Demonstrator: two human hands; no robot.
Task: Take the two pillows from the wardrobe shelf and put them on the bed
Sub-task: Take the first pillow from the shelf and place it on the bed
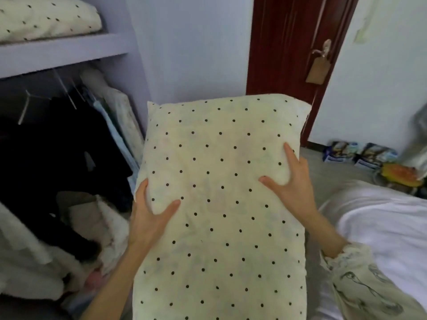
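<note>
I hold a cream pillow with black dots (221,204) in front of me, lengthwise, in mid-air. My left hand (150,215) grips its left edge, thumb on top. My right hand (291,183) grips the right edge, fingers spread on the top face. A second dotted pillow (46,17) lies on the wardrobe shelf (64,51) at the top left. The bed with white bedding (381,227) is at the lower right, beside the held pillow.
Below the shelf hang dark clothes (57,146) on hangers, with folded white bedding (30,257) under them. A dark red door (288,54) stands straight ahead. Boxes and an orange item (369,158) sit on the floor by the far wall.
</note>
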